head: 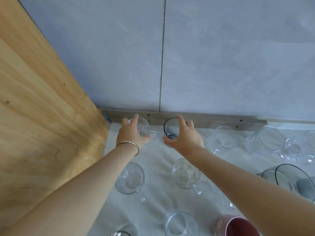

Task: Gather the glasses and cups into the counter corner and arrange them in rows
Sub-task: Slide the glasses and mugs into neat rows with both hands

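Maroon cup point(238, 227) near edge, open counter point(156, 160) centre

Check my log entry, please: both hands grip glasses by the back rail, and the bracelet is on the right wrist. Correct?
Not quite. The head view shows the bracelet on the left wrist. The left hand grips a clear mug and the right hand a ribbed glass, both by the back rail.

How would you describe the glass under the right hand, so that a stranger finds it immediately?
Start at the wooden panel on the left and follow the metal strip along the wall's foot. The second glass from the corner, under the right hand, is the dark ribbed tumbler. Its neighbours are clear; only it has smoky glass with vertical lines.
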`<state>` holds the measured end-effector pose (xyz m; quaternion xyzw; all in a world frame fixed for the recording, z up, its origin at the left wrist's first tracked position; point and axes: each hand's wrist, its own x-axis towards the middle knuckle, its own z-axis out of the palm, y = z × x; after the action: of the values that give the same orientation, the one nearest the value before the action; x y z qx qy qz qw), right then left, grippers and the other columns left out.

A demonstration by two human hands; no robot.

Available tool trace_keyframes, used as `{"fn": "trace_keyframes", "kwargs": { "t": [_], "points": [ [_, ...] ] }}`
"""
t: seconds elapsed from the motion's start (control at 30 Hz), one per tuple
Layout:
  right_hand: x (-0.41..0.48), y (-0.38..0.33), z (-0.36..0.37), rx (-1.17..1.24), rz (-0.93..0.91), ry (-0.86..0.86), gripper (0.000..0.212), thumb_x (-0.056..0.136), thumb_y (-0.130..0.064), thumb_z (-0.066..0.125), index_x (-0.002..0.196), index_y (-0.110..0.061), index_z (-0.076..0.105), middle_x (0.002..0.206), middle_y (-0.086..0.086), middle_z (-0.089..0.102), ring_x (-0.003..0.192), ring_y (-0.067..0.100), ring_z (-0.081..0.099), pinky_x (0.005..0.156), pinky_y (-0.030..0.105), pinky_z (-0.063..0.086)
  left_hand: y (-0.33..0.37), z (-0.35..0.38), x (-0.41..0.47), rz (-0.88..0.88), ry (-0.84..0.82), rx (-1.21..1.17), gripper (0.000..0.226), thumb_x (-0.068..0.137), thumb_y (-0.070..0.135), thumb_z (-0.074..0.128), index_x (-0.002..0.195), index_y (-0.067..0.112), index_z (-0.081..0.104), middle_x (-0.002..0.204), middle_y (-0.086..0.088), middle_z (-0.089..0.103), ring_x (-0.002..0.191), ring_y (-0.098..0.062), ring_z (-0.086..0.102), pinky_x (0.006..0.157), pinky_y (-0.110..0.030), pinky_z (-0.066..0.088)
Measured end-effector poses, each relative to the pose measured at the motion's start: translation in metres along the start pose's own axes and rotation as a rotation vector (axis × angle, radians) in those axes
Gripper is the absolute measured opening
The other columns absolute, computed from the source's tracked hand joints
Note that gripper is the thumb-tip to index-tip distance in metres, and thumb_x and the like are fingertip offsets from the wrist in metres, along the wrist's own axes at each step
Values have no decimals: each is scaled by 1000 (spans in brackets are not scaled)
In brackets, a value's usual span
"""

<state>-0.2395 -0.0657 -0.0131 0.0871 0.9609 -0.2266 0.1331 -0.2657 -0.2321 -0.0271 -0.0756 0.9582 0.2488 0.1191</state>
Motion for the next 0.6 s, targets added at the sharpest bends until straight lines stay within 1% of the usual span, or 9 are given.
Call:
{"fn": "trace_keyframes", "kwargs": {
  "t": [0.13,0.23,0.27,0.33,0.4,0.43,0.5,0.53,0.6],
  "points": [
    [-5,4,-6,75,21,-99,110,78,-49,69,152,-20,-8,148,10,27,117,27,55,90,35,49,1,0,-3,-26,-36,-9,92,75,37,73,147,25,18,142,-11,27,121,-30,50,95,-36,47],
    [-17,22,-23,163,61,-118,114,75,-41,76,152,-15,-4,148,11,28,126,26,49,101,36,43,9,-1,-9,-66,-72,38,106,70,47,74,149,26,7,146,-13,20,132,-34,36,102,-43,41],
    [-22,31,-30,168,48,-96,105,76,-36,75,152,-15,5,145,11,33,125,26,49,103,37,44,16,-3,-14,-35,-6,65,106,69,56,69,149,22,9,147,-14,19,135,-35,31,105,-47,38],
    [-33,56,-47,189,-9,2,74,81,-24,71,144,-14,34,135,11,47,117,24,54,100,40,47,38,-6,-27,147,222,37,94,71,66,46,144,9,27,145,-21,29,135,-36,33,107,-49,36],
    [-45,84,-67,186,-52,132,43,84,-15,66,125,-13,58,121,8,58,104,22,60,91,38,51,69,-4,-41,378,376,-66,79,75,55,34,133,2,44,137,-22,42,129,-38,42,106,-46,38],
    [-51,98,-78,158,-57,184,34,85,-13,65,118,-12,63,116,7,61,96,20,59,86,32,50,87,-2,-48,475,350,-83,73,76,50,35,131,3,46,136,-20,44,128,-36,43,106,-43,37],
    [-60,126,-96,81,-29,227,28,86,-12,63,115,-12,66,116,5,61,93,18,55,79,22,41,121,8,-58,643,136,8,67,80,43,43,138,8,38,144,-14,37,135,-29,37,110,-39,33],
    [-62,140,-103,43,-8,223,30,87,-12,62,117,-12,64,120,6,60,100,21,55,80,22,39,135,19,-60,695,-1,123,69,83,38,50,143,12,29,151,-11,27,140,-26,30,112,-36,28],
    [-63,165,-114,-51,48,190,39,87,-14,62,126,-13,57,131,7,52,122,24,46,92,28,41,160,41,-60,726,-217,383,81,84,28,61,149,19,12,158,-7,7,146,-24,15,116,-37,21]
  ]
}}
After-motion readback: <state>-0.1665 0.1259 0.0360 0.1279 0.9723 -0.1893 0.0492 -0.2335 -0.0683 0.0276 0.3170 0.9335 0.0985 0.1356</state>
